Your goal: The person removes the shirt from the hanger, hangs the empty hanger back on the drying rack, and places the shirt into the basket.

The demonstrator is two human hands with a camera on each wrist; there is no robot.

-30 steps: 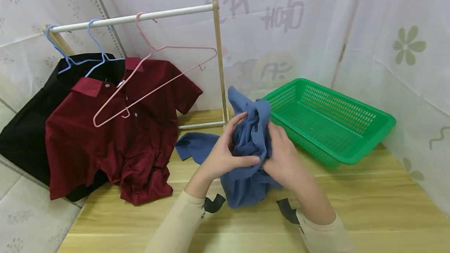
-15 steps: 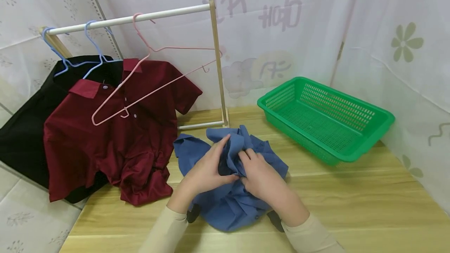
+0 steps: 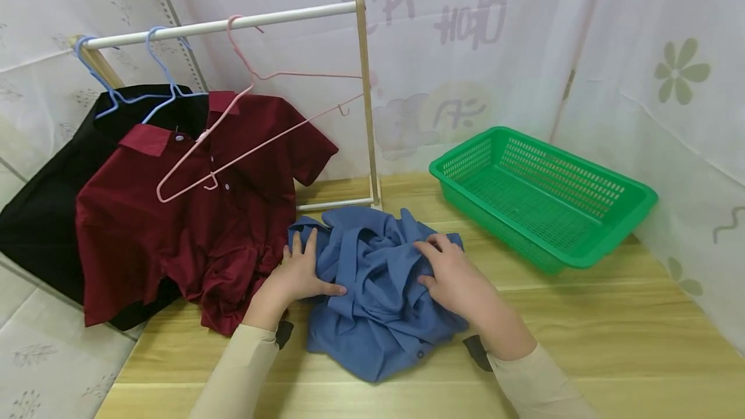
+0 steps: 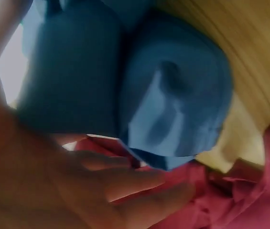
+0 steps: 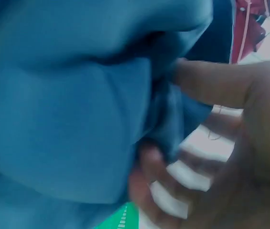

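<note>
A blue garment point(image 3: 378, 290) lies crumpled on the wooden table, a button showing near its front edge. At its left side is the left hand point(image 3: 299, 277), fingers spread and thumb over the cloth. The right hand point(image 3: 456, 280) is at the garment's right side, its fingers bent at the folds; whether it grips cloth is unclear. In the left wrist view the blue cloth point(image 4: 178, 95) lies beside the extended fingers. The right wrist view has thumb and fingertips against a blue fold point(image 5: 77, 119).
A rack with a white bar point(image 3: 279, 17) stands at the left, holding a pink hanger point(image 3: 250, 159), a dark red shirt point(image 3: 244, 147) and a black garment point(image 3: 46, 212) on blue hangers. A green basket point(image 3: 541, 251) sits at the back right of the table point(image 3: 582, 335).
The blue garment was lowered onto the table and now lies spread wider. Both hands have moved apart, the left one to the left and the right one to the right.
</note>
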